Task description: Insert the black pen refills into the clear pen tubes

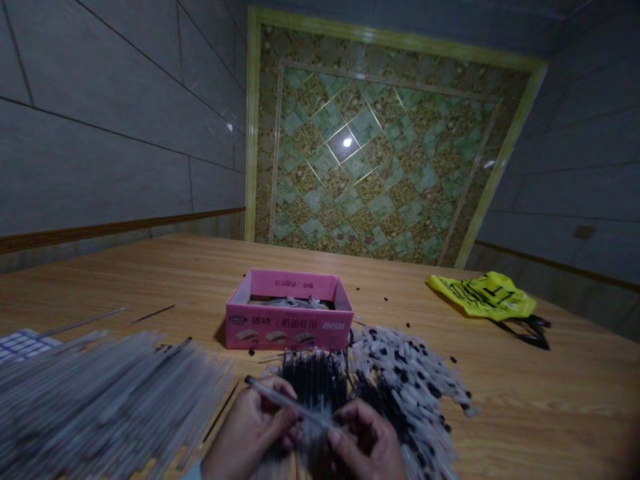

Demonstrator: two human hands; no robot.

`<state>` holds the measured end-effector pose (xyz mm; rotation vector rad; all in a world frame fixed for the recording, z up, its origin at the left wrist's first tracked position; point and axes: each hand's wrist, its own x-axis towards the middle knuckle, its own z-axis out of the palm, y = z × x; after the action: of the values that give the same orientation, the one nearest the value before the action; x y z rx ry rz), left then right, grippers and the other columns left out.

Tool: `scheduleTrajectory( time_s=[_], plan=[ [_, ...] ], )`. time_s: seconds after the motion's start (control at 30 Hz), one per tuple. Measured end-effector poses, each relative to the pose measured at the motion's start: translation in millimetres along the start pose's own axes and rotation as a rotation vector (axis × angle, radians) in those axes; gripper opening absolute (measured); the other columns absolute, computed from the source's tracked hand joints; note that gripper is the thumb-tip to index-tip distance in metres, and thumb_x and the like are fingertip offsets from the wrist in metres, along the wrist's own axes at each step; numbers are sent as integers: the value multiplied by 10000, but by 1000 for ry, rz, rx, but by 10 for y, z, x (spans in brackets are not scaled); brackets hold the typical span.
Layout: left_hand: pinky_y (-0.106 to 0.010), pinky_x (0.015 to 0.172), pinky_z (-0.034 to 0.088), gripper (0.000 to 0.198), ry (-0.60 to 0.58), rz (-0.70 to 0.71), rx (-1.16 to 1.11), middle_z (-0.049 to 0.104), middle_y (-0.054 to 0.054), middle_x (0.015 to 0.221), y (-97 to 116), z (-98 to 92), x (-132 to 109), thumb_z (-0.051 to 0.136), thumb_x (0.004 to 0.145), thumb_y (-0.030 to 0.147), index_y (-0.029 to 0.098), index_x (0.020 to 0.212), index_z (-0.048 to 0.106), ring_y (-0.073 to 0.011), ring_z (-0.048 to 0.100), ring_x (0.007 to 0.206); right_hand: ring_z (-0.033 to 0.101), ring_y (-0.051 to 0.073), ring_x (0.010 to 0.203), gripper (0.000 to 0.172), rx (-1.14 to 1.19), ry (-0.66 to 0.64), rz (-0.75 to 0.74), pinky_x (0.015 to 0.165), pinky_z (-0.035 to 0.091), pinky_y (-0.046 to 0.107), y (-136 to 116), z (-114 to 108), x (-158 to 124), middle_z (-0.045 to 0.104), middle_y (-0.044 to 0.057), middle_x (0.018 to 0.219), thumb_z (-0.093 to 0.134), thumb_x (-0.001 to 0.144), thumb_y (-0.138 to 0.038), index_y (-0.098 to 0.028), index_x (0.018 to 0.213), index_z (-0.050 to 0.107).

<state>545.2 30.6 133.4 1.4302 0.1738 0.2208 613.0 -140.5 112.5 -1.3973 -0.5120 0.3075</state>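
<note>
Between my two hands, low in the middle of the head view, a clear pen tube (277, 396) with a black end slants down to the right. My left hand (257, 420) is closed on the tube near its black end. The fingers of my right hand (367, 437) pinch together at its lower right end; blur hides exactly what they grip. Just beyond my hands lies a bundle of black refills (315, 377). A pile of clear tubes (110, 393) spreads left of my left hand. Small white and black pen parts (410, 373) are heaped to the right.
Behind the refills, a pink box (290, 328) holds pale pieces. A yellow bag (483, 297) with black handles lies at the right of the wooden table (165, 273). At the left edge is a checked cloth (25, 345). Loose dark pieces dot the tabletop.
</note>
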Motion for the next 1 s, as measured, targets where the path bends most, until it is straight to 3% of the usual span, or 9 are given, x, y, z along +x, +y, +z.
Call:
scheduleTrajectory(
  time_s=[0.07,0.17,0.23,0.33,0.73,0.93,1.0],
  plan=[
    [-244,434,369,338,57,54,254,601,-10,571,85,-175,37,538,719,512,179,771,551,-138,521,447,461,99,441,393,-32,110,-44,413,350,181,-9,-52,26,500,-30,498,722,611,-506,-156,705,571],
    [-285,578,389,278,341,198,913,661,-57,694,243,-485,40,465,779,423,199,675,593,-214,602,669,485,118,480,371,-10,210,-51,445,378,199,-36,-120,67,506,-25,536,731,617,-473,-153,728,580],
    [-326,593,370,234,474,107,1344,675,-87,713,312,-664,15,455,766,357,202,680,607,-263,616,701,489,120,473,371,13,219,-40,449,385,206,-44,-134,82,502,-29,535,725,626,-472,-156,742,569],
    [-359,593,370,187,459,-46,1599,684,-128,764,321,-817,-20,458,727,286,189,683,612,-313,627,748,487,121,478,368,-28,217,-68,453,380,207,-39,-117,77,495,-29,535,707,645,-480,-156,746,566],
    [-391,615,412,239,380,-96,1692,686,-169,793,175,-779,-19,395,717,213,155,746,625,-335,645,774,462,119,473,351,-129,228,-176,426,379,198,24,-90,48,495,-18,521,701,643,-493,-161,705,610],
    [-353,589,390,248,524,-44,1611,676,-135,781,332,-709,-38,357,759,260,181,694,583,-294,644,733,608,191,677,307,-145,280,-235,594,511,249,-427,-161,235,652,49,738,704,682,-422,-172,838,620],
    [-328,592,382,238,592,70,1527,666,-102,791,441,-676,-51,362,776,294,200,695,565,-255,632,718,620,197,671,321,-237,310,-334,589,517,269,-624,-210,445,662,66,748,654,728,-430,-155,886,607]
  ],
)
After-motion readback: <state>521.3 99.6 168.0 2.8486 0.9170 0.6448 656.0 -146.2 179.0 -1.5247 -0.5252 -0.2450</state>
